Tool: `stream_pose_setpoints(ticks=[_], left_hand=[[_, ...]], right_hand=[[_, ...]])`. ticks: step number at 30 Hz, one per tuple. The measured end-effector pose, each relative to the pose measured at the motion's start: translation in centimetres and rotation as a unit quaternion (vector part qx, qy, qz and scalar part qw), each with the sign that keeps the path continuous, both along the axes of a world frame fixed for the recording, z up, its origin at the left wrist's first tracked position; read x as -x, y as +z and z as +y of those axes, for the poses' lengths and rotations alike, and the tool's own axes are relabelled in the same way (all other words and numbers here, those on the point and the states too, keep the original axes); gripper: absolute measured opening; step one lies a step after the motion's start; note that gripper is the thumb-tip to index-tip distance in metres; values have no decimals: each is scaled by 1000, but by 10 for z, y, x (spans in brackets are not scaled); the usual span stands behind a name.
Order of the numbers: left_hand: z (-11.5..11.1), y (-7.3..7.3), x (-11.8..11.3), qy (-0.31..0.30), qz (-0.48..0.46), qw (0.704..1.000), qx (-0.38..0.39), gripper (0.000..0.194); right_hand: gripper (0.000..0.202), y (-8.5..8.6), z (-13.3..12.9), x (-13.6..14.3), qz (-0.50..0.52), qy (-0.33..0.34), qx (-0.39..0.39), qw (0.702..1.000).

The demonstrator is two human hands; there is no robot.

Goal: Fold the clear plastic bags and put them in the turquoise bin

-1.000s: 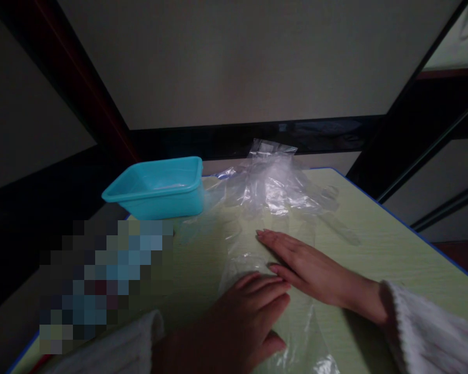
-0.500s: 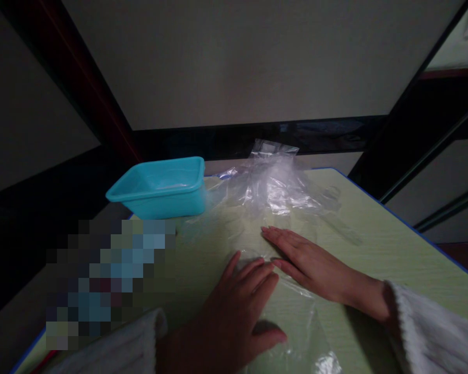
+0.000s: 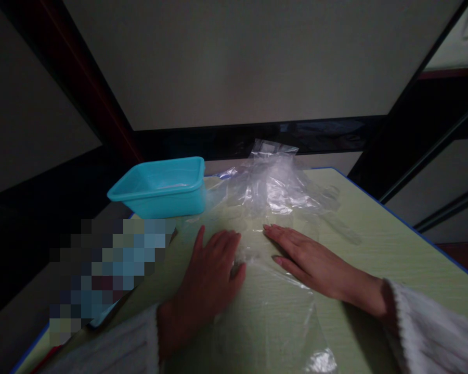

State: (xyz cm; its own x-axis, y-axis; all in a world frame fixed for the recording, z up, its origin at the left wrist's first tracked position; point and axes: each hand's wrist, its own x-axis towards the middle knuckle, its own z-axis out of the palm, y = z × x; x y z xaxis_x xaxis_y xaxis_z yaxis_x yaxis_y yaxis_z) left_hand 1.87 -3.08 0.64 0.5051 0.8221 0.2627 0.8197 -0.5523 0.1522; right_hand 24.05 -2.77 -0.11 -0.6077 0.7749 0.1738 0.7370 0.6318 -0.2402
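Fingers (image 3: 226, 241) of L hand (image 3: 208, 275) & R hand (image 3: 320, 267) loosely spread, nil grasped, palms down at clear film (image 3: 273, 311), near portion mostly flat, plastic heap (image 3: 276, 187) beyond uncompressed & crumpled

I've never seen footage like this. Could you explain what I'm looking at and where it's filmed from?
There is no robot here: these are a person's bare hands, filmed by a camera worn on the head, looking forward and down. All three pictures share that view, moments apart.

On the pale green table with blue edging stands a turquoise plastic tub. Beside it lies a crumpled heap of clear plastic. The left hand and right hand rest palm down on a thin clear plastic sheet, flat, neither gripping anything. The area at left is blurred into blocks, so I cannot say what it shows.
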Motion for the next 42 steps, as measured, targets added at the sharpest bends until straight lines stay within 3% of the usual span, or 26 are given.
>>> stream_pose_setpoints(ticks=[5,11,14,17,21,24,29,33,38,42], left_hand=[[11,5,8,59,31,997,-50,44],[20,4,19,80,62,987,-122,53],[18,3,17,38,9,984,-175,53],[8,4,9,-64,-80,975,-199,40],[-13,4,-4,-203,-100,961,-162,25],[-23,3,-10,-252,-84,960,-90,27],[-26,3,-11,-278,-13,959,53,37],[-25,7,-6,-301,17,946,121,51],[-27,17,-6,-357,28,925,124,55],[-28,26,-10,-394,38,911,118,50]], right_hand=[[47,1,0,0,2,-8,-20,1000],[41,6,-1,1,5,-27,-48,998],[38,8,-3,3,10,-21,-56,998],[37,10,-3,6,12,17,-55,998],[36,10,-3,8,-1,70,-43,997],[38,11,-4,9,-1,82,-34,996],[41,16,-7,9,36,84,-25,996],[38,19,-7,10,73,114,-24,991],[39,24,-10,13,61,177,30,982],[39,25,-11,15,32,188,72,979]])
